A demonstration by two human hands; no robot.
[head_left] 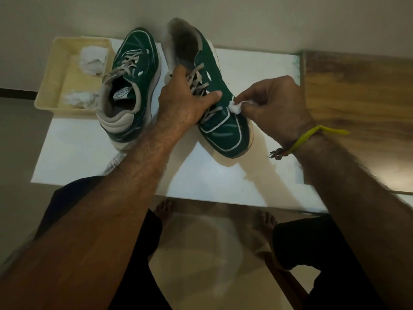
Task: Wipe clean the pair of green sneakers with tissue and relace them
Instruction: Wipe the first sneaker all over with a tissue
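Centre frame: left hand (185,101) grasps the near sneaker (220,121) across its laces to steady it; right hand (271,106) pinches tissue (236,106) against its side, wiping.

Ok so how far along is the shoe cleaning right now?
Two crumpled tissues already lie in the cream tray, so some wiping looks done. In hand: the left hand steadies the nearer sneaker while the right hand presses a tissue wad to its side. Left: relacing; both shoes, including the far sneaker, are laced but loose.
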